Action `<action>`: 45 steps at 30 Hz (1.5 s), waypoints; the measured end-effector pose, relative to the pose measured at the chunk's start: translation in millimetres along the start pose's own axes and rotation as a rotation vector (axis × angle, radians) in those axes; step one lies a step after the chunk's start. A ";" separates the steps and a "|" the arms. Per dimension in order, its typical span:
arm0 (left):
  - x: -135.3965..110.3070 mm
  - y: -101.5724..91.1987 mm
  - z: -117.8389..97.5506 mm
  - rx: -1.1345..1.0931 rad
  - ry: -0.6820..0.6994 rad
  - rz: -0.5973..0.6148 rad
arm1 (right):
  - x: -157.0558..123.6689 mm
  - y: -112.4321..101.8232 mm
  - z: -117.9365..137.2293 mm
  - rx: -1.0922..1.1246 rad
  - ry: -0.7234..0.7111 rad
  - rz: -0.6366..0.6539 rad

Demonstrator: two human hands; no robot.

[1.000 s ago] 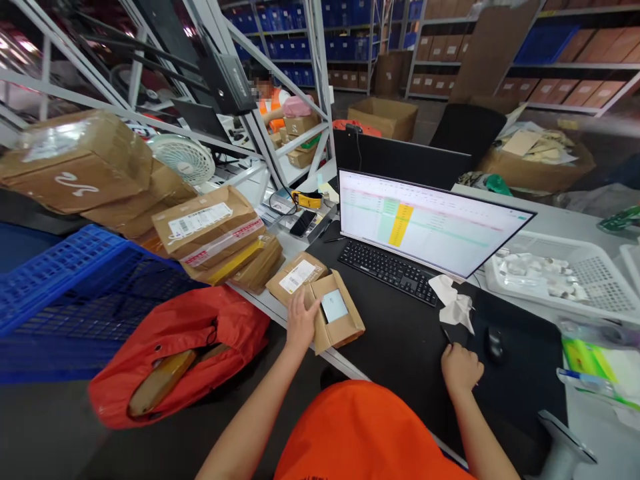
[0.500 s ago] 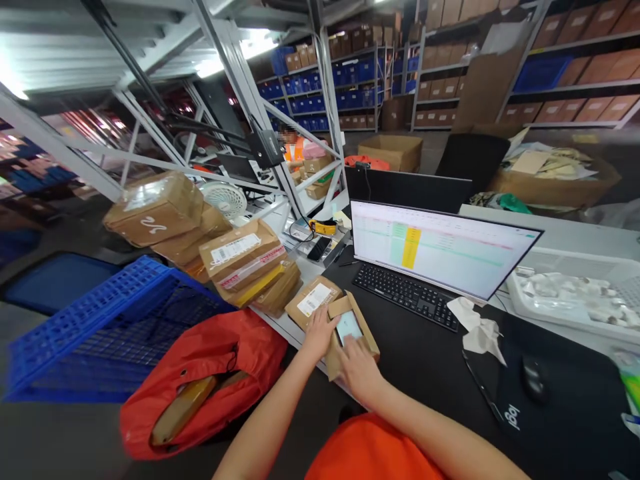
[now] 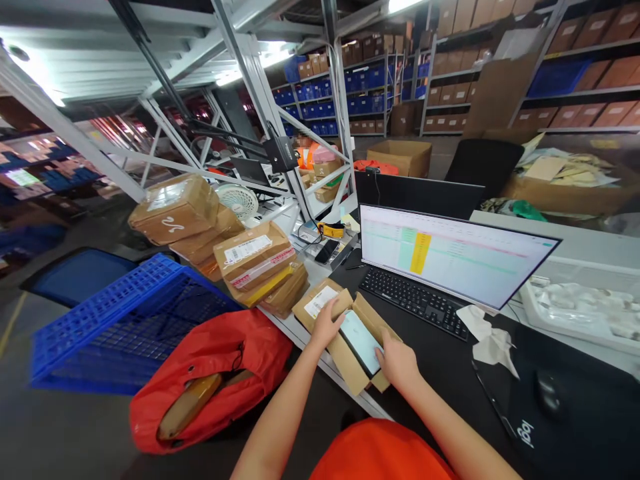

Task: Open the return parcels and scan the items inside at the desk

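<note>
An open cardboard box [image 3: 345, 363] lies at the desk's front edge with its flaps spread. Inside it rests a flat pale-blue box [image 3: 361, 341] with dark sides, now largely uncovered. My left hand [image 3: 327, 325] grips the carton's upper left end, its fingers around the flap beside the pale-blue box. My right hand [image 3: 399, 360] holds the carton's right side wall, the thumb against the pale-blue box's edge; some of its fingers are hidden. Behind the left hand, a labelled cardboard parcel [image 3: 311, 307] touches the open carton.
A monitor [image 3: 450, 257], keyboard [image 3: 413, 301], crumpled paper [image 3: 487, 340] and mouse [image 3: 547, 393] occupy the black desk mat. Stacked parcels [image 3: 255, 253] stand left, near a blue crate [image 3: 120, 333] and a red bag [image 3: 215, 360]. A phone [image 3: 327, 251] lies behind.
The carton's flaps have spread wider and more of the pale-blue box shows. My right hand has moved from the box's front to its right side. The view has shifted slightly.
</note>
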State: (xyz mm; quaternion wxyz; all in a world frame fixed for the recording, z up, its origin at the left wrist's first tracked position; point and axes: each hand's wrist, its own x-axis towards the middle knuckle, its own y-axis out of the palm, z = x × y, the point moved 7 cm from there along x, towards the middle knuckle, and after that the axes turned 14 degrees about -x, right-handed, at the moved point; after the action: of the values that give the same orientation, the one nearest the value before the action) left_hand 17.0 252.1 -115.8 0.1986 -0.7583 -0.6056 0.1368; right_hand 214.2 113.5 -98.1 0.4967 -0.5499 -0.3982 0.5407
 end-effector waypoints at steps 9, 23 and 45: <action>-8.0 -13.5 51.2 -0.248 -0.223 -0.236 | -15.9 21.9 14.7 -0.043 -0.138 -0.092; -9.1 -17.1 24.7 -0.047 -0.083 -0.240 | -41.3 -29.9 -42.6 0.608 0.045 -0.424; -105.9 121.2 -104.3 -0.526 -0.071 0.334 | -135.7 28.9 -178.3 1.107 0.341 -0.209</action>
State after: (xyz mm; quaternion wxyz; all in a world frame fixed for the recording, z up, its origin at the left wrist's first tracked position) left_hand 144.2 112.2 -83.8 -0.0508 -0.8674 -0.4939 0.0323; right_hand 374.6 -44.9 -113.3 0.8176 -0.2459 -0.0233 0.5201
